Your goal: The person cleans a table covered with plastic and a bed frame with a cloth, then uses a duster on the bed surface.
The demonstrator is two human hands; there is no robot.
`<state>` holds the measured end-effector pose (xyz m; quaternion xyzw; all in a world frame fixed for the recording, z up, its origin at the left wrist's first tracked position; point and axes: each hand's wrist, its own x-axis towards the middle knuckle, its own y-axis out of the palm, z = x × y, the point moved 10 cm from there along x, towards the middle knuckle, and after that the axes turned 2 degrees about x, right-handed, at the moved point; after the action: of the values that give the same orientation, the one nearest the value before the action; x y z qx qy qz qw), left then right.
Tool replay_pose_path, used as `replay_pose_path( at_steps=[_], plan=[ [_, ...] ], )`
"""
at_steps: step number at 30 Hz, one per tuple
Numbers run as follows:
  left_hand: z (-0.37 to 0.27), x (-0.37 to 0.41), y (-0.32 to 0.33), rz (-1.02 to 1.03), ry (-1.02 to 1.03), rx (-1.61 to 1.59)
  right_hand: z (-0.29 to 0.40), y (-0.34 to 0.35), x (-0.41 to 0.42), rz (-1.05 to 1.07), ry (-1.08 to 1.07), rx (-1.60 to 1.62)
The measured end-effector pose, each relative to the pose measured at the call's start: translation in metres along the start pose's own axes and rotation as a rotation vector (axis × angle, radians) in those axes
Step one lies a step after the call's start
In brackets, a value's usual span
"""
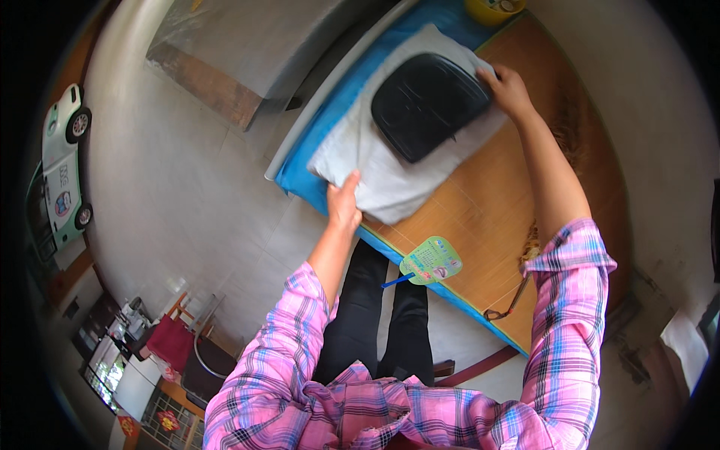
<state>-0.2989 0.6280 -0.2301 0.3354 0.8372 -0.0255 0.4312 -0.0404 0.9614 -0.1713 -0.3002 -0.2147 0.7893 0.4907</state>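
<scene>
A pale grey-white pillow (388, 185) lies at a slant over a bed's far-left part. On top of it rests a black rounded-square pad (430, 107), whose exact kind I cannot tell. My left hand (344, 202) pinches the pillow's near-left end, thumb on top. At the opposite end, my right hand (506, 87) grips the pillow's edge close beside the black pad's corner. Under the pillow are a brown woven-look mat (472, 208) with green edging and a blue sheet (306, 174).
A green hand fan (432, 260) with a blue handle lies on the mat's near edge. To its right is a thin stick (514, 295) with a looped end. A yellow tub (492, 12) stands at the far end. Behind on the left is a chair with red cloth (170, 340).
</scene>
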Motion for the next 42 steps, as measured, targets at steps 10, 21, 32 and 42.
replay_pose_path(
  at_steps=[10,21,32,42],
  plan=[
    [-0.039,0.028,-0.047,-0.234,0.374,1.038,-0.097,-0.035,-0.121,-0.451,0.186,-0.586],
    [0.093,-0.106,0.092,0.682,0.707,1.741,-0.307,-0.011,-0.454,-0.104,1.136,-0.457],
    [0.266,-0.149,0.045,0.954,0.494,2.116,-0.294,-0.205,-0.313,-0.531,0.608,-0.723],
    [0.254,-0.183,0.099,0.91,1.071,2.16,-0.292,-0.084,-0.461,-0.545,0.672,-0.368]
  ],
)
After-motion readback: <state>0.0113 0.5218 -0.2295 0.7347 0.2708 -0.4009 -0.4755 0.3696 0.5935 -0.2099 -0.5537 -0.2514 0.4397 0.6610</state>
